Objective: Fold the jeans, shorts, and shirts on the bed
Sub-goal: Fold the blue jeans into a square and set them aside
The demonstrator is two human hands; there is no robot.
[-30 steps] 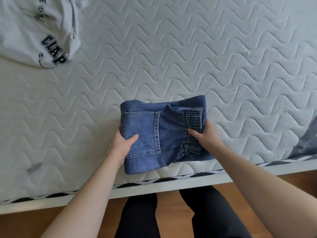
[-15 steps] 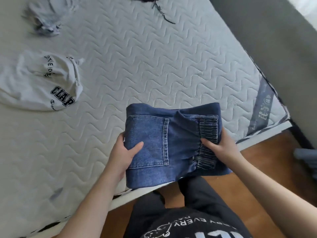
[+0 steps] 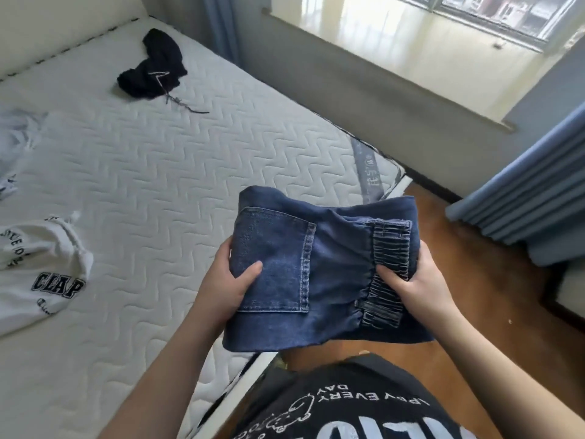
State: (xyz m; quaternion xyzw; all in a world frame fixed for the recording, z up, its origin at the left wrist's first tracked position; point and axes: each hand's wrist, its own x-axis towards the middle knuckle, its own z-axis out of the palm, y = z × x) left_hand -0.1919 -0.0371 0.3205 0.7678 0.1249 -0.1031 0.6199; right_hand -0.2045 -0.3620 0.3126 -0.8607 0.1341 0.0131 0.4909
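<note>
The folded blue jeans [image 3: 332, 267] are lifted off the bed, held in the air over the mattress corner and the floor. My left hand [image 3: 226, 286] grips their left edge, thumb on the back pocket. My right hand [image 3: 418, 283] grips the right edge, thumb on the elastic waistband. A crumpled white shirt with dark lettering [image 3: 38, 277] lies on the mattress [image 3: 164, 172] at the left. A dark garment with a drawstring [image 3: 152, 69] lies crumpled near the far end of the bed. Another pale garment [image 3: 15, 134] shows at the left edge.
The bed's corner is just under the jeans, with wooden floor [image 3: 493, 305] to the right. A grey wall with a window sill [image 3: 395, 77] runs behind the bed. Blue curtains [image 3: 531, 198] hang at the right. My dark printed shirt fills the bottom.
The jeans have come up off the mattress in both hands and moved right toward the bed's corner. My view has swung up and right, bringing in the window, curtains and dark garment.
</note>
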